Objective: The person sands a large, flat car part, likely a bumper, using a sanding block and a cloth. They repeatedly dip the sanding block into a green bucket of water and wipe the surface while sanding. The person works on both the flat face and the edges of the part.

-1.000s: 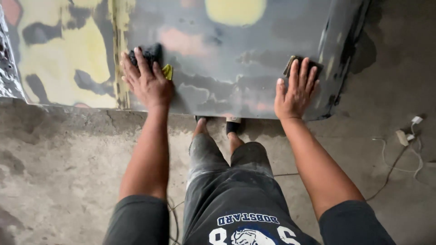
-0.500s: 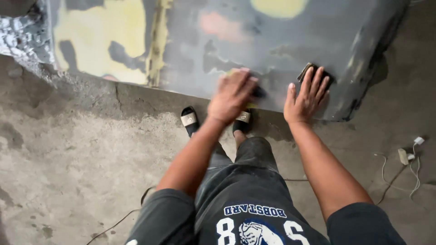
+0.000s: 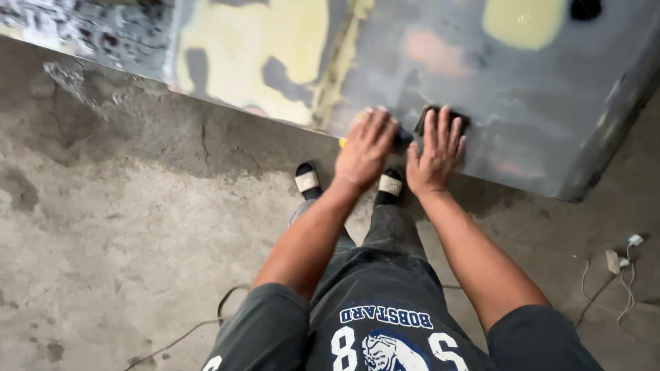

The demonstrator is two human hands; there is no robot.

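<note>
Both hands press flat on the grey car panel [image 3: 522, 103]; the right hand [image 3: 434, 152] covers a dark sanding block [image 3: 440, 117], the left hand [image 3: 364, 148] another; yellow filler patches [image 3: 275, 48] remain unsmoothed, so sanding looks partway.

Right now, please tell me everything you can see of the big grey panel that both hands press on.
The grey panel looks like sheet metal, dull and sanded, with yellow filler patches, pinkish spots and one small dark spot near the top. It stands on the concrete floor, its right end bending away. The left hand lies flat near its lower edge; the right hand presses a dark sanding block against it.
</note>
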